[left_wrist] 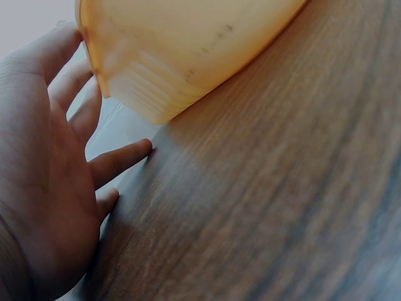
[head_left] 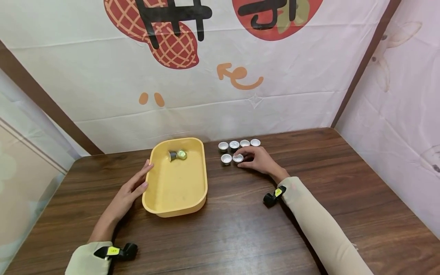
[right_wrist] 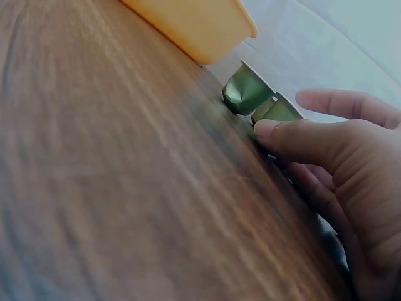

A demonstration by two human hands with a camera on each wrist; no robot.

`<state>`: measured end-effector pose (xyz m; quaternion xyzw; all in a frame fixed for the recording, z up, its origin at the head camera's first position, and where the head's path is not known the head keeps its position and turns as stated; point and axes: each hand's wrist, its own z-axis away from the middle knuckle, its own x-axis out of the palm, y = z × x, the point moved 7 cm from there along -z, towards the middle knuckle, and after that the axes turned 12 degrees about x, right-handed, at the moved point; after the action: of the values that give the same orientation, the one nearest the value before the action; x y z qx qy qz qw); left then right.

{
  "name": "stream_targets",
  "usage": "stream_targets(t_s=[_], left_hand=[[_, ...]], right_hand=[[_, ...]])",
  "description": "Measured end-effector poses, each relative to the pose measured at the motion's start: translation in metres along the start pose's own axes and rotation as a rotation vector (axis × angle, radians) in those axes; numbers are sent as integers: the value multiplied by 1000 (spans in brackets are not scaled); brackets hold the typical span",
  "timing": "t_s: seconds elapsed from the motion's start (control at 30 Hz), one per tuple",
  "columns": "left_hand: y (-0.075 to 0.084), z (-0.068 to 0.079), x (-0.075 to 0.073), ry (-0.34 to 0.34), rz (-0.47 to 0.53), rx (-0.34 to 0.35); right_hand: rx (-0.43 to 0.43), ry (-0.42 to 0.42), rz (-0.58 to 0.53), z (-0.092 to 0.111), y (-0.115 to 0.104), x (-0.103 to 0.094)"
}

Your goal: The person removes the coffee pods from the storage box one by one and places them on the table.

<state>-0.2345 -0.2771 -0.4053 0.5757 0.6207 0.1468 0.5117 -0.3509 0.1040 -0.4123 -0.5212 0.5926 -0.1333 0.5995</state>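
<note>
My right hand (head_left: 256,159) has its thumb and index finger around a green coffee capsule (right_wrist: 280,109) with a silver lid, the right one of the front row. Just left of it stands another coffee capsule (head_left: 226,159), lid up, its green side visible in the right wrist view. My left hand (head_left: 128,193) rests against the left side of a yellow tray (head_left: 203,179), fingers spread and fairly straight at its rim. Inside the tray, near the far end, lie a dark capsule (head_left: 172,155) and a light green capsule (head_left: 181,154), both tipped over.
Behind the front pair, a row of several silver-lidded capsules (head_left: 234,145) lines the back of the wooden table (head_left: 233,236). A printed cloth (head_left: 213,114) hangs directly behind the table's far edge, and another cloth (head_left: 395,126) hangs along the right.
</note>
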Motion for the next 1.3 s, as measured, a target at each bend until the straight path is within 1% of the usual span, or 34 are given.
stream_targets(t_s=[0.07,0.2,0.3,0.43,0.6,0.7,0.83,0.97,1.1,1.17,1.3], left_hand=[[0,0,-1,-4,3,-3],[0,1,-1,-11,4,-7],[0,1,-1,-15,-5,1],[-2,1,0,-11,-6,2],[-4,1,0,-11,1,-4],[-3,1,1,-9,10,1],[0,0,1,-8,13,18],[1,0,1,-11,12,29],[-2,1,1,-11,16,15],[-3,1,1,-8,16,1],[-4,0,-1,-10,12,-11]], right_hand=[[-20,10,-8,1,-4,0],[-58,21,-19,8,-25,-3],[-56,22,-6,12,-38,-5],[-47,21,-6,14,-39,-6],[-60,14,-20,15,-38,-8],[-63,0,-38,15,-40,-11],[-66,-2,-37,17,-46,-18],[-99,23,-4,18,-57,-27],[-153,64,21,18,-65,-34],[-171,83,22,16,-64,-35],[-184,101,22,8,-55,-33]])
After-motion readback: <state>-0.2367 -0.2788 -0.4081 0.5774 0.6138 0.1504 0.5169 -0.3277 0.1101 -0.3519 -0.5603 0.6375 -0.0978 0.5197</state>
